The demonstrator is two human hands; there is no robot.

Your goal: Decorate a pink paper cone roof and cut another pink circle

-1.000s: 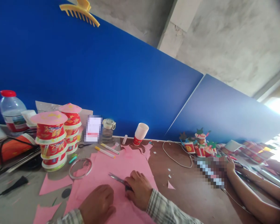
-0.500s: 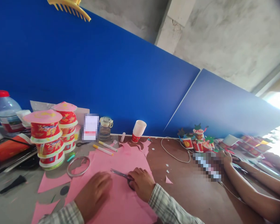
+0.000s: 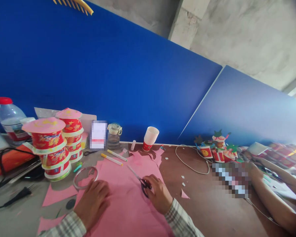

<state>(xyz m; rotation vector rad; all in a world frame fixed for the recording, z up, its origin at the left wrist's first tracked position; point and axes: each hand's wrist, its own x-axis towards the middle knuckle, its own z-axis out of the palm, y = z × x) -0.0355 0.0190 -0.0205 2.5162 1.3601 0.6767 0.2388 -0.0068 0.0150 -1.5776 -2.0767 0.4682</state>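
My right hand (image 3: pixel 158 194) holds a pair of scissors (image 3: pixel 135 173) by the dark handles, blades pointing up and left over a large pink paper sheet (image 3: pixel 128 204). The blades look slightly parted or closed; I cannot tell which. My left hand (image 3: pixel 93 200) rests on the left part of the sheet, fingers loosely bent and nothing visible in them. Just beyond its knuckles lies a clear ring (image 3: pixel 75 179), perhaps a tape roll. Two yellow-and-white markers (image 3: pixel 112 159) lie at the sheet's far edge. Pink offcuts (image 3: pixel 58 196) lie to the left.
Stacked red paper-cup lanterns (image 3: pixel 51 141) with pink tops stand left, near a red-capped bottle (image 3: pixel 11 118). A glass jar (image 3: pixel 113 136) and a red-and-white cup (image 3: pixel 150 138) stand at the back. A white cable (image 3: pixel 192 168) and another person's arms (image 3: pixel 273 194) are right.
My left hand has moved left across the sheet towards the clear ring. The right hand has turned the scissors so that the blades point more steeply away. The view has shifted slightly.
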